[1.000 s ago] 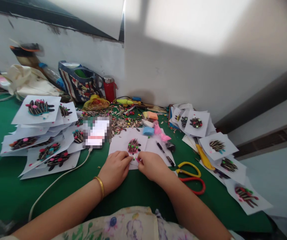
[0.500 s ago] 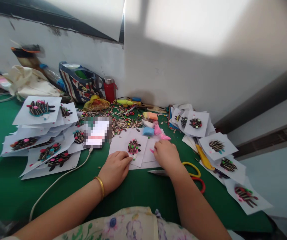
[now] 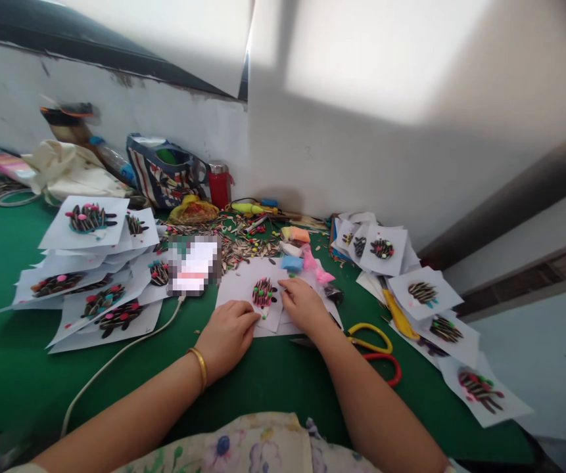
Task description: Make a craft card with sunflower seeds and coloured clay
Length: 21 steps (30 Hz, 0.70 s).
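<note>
A white paper card [image 3: 275, 268] bears an animal figure [image 3: 263, 293] of striped sunflower seeds, with pink and green clay dots and a white pointed end. My left hand [image 3: 228, 335] is at the card's lower left corner, its bent fingers held together on the paper. Beside the figure's right edge, my right hand [image 3: 305, 305] has its thumb and forefinger in a pinch; what lies between the tips is too small to make out. Under my right wrist lies a pair of scissors [image 3: 374, 338] with yellow and red handles. Packets of pink clay [image 3: 318, 266] and blue clay [image 3: 292, 263] lie behind that hand.
Seed-figure cards are piled at left [image 3: 83, 246] and right [image 3: 425, 292]. A phone [image 3: 194, 266] with a white cable [image 3: 119, 353] lies left of the paper. Loose seeds [image 3: 243, 246], a red flask [image 3: 219, 186] and a striped bag [image 3: 164, 174] are along the wall.
My right hand has moved left from the pink clay to the figure's right side. More of the scissors' handles and a dark object by the clay now show. My left hand stays on the card.
</note>
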Each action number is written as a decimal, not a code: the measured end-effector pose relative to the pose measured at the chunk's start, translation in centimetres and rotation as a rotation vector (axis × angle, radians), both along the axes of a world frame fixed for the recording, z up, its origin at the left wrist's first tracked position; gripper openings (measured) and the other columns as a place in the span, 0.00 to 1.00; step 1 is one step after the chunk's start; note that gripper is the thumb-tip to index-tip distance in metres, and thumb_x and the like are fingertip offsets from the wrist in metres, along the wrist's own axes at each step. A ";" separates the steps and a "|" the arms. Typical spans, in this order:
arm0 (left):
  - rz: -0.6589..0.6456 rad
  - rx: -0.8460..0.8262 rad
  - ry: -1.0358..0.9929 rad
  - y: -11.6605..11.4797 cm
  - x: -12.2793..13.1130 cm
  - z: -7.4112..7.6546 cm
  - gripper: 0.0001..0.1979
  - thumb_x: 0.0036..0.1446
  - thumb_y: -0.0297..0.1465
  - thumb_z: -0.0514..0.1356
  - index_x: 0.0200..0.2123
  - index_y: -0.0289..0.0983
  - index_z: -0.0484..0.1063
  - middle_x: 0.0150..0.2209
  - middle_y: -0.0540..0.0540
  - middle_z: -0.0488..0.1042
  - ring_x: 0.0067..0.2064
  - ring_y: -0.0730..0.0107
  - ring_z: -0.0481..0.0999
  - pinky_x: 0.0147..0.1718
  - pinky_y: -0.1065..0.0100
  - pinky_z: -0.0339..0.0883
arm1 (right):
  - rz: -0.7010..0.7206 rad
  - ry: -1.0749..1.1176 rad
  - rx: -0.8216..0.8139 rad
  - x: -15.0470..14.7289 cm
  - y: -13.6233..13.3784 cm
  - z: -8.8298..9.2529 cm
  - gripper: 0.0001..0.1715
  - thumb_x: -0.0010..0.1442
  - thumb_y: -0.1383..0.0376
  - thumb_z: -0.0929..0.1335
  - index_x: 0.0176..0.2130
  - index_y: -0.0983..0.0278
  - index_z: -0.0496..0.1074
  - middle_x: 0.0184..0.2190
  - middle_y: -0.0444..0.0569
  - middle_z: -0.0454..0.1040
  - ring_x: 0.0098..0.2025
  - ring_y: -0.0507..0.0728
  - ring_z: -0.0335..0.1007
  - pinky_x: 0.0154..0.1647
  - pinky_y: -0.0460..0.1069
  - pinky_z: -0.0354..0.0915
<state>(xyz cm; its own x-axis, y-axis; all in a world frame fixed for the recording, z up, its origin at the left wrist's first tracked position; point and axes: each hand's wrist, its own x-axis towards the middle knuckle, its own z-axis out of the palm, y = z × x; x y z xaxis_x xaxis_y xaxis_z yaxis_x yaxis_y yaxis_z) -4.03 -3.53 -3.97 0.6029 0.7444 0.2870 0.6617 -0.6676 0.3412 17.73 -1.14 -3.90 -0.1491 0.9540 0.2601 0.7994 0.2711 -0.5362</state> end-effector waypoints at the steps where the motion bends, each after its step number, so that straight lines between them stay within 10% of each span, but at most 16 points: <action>1: 0.002 -0.006 -0.008 0.0 0.0 0.0 0.12 0.60 0.26 0.54 0.43 0.39 0.75 0.42 0.42 0.74 0.45 0.60 0.71 0.47 0.57 0.65 | -0.004 0.045 0.004 0.0 0.1 -0.2 0.19 0.60 0.69 0.63 0.50 0.65 0.73 0.48 0.54 0.74 0.51 0.58 0.68 0.53 0.52 0.63; 13: 0.238 -0.140 -0.416 1.2 -1.3 0.2 0.18 0.58 0.32 0.57 0.52 0.39 0.69 0.53 0.41 0.68 0.57 0.55 0.66 0.59 0.51 0.60 | -0.131 0.431 -0.011 0.3 0.4 -0.1 0.19 0.54 0.68 0.63 0.46 0.63 0.74 0.43 0.49 0.74 0.33 0.53 0.69 0.40 0.51 0.68; 21: 0.334 -0.860 -1.021 3.5 0.8 2.3 0.25 0.48 0.27 0.66 0.51 0.38 0.70 0.60 0.37 0.66 0.61 0.53 0.66 0.62 0.54 0.54 | -0.176 0.557 -0.075 0.7 0.5 0.2 0.21 0.54 0.66 0.63 0.47 0.63 0.73 0.45 0.50 0.75 0.35 0.54 0.71 0.39 0.50 0.69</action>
<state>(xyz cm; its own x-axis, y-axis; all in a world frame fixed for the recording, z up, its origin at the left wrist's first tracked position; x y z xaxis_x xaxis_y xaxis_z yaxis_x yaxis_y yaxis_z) -3.21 -0.07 -1.72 0.1638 0.9779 -0.1302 -0.0441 0.1391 0.9893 18.46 -0.62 -3.67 0.1529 0.9708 0.1846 0.4209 0.1051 -0.9010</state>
